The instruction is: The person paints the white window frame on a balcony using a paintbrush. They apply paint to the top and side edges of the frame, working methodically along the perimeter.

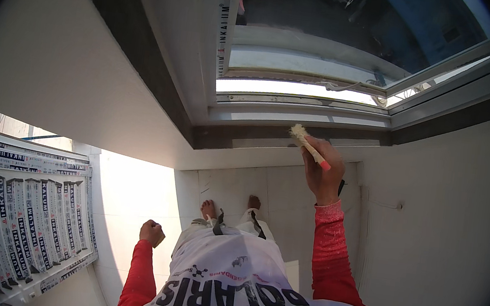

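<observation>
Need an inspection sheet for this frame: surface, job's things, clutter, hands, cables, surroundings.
Surface: white window sill below a white-framed window; pale tiled floor underneath.
Job's things: small brush, pale bristles, orange-pink handle, bristles at the lower window frame.
Clutter: stack of wrapped white frame profiles at left.
Hands: right hand raised, gripping the brush; left hand low at the side, closed on a small brownish thing, kind unclear.
Cables: thin wire on the right wall.
Surroundings: white walls; person's bare feet on the tiles.

Pale tiled floor, 2 bare feet on it, white window frame lying at left
</observation>
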The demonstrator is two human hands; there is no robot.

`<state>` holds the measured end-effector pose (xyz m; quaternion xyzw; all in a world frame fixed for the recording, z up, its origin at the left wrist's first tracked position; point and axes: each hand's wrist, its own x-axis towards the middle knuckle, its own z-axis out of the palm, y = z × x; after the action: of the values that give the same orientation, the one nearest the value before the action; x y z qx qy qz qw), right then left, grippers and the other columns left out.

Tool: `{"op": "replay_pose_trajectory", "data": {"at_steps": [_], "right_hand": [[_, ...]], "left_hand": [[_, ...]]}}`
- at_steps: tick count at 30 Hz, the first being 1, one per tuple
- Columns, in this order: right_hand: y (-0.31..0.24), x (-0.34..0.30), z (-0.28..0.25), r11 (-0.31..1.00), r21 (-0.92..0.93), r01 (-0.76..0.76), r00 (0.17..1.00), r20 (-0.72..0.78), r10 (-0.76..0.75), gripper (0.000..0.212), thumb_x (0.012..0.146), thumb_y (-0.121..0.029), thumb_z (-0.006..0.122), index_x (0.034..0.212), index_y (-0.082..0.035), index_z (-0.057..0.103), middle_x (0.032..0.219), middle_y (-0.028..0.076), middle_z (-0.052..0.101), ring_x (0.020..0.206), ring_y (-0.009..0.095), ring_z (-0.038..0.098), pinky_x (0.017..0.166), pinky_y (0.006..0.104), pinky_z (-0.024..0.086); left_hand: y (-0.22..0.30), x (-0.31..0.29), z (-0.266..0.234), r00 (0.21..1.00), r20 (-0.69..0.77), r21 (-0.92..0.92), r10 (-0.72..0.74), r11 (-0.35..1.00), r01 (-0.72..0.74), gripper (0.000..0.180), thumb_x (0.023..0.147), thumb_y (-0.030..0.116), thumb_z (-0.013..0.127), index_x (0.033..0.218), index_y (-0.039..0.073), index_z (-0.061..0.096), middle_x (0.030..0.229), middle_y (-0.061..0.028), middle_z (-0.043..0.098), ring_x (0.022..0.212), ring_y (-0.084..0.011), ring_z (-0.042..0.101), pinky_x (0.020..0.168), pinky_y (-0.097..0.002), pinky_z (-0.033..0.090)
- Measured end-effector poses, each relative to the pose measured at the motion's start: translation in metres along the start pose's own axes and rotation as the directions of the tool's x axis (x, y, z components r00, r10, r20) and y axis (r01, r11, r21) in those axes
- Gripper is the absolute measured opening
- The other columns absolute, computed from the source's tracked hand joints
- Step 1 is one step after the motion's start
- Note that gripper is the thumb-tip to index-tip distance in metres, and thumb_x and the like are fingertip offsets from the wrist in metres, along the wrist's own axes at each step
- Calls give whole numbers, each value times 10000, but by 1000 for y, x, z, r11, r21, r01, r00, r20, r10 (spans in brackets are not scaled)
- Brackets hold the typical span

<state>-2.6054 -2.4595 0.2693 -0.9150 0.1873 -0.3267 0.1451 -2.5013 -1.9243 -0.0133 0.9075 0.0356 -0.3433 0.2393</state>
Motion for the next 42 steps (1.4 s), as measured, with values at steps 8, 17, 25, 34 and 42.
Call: {"op": "replay_pose_trajectory", "data": {"at_steps": [8,17,25,34,42], "right_hand": [[-83,-11,96,990,-69,119,985,131,-109,468,664,-108,860,1104,-170,713,965,70,703,871,298,682,781,406,546],[-55,11,63,992,27,120,983,137,-122,313,764,-113,802,1067,-134,722,910,74,693,852,293,673,758,417,538],[-84,8,71,950,254,179,951,204,-234,330,776,-156,806,1098,-152,734,911,86,675,821,302,662,752,418,541],[-96,20,82,928,319,195,947,186,-263,313,785,-138,818,1088,-165,744,919,82,729,819,320,697,754,430,556],[-104,38,91,905,411,108,901,345,-264,253,818,-170,803,1068,-151,765,969,107,761,791,313,726,710,384,583]], "left_hand": [[-14,15,16,1000,1,-79,-11,997,11,197,884,165,635,902,-23,694,827,-149,727,757,-218,690,717,-370,554],[-13,-15,50,999,-24,-139,38,989,-41,197,884,157,656,924,-29,709,823,-147,738,748,-228,699,707,-369,555],[-34,-36,55,994,-34,-187,-102,978,94,182,873,158,666,911,-14,710,825,-143,734,761,-232,696,719,-372,555],[-26,-44,57,986,-133,-257,-99,964,63,202,867,174,672,901,-21,710,839,-147,739,766,-241,698,731,-378,564],[-31,-67,75,985,-81,-233,-151,964,128,197,856,187,674,902,4,731,893,-157,751,835,-260,717,790,-380,565]]}}
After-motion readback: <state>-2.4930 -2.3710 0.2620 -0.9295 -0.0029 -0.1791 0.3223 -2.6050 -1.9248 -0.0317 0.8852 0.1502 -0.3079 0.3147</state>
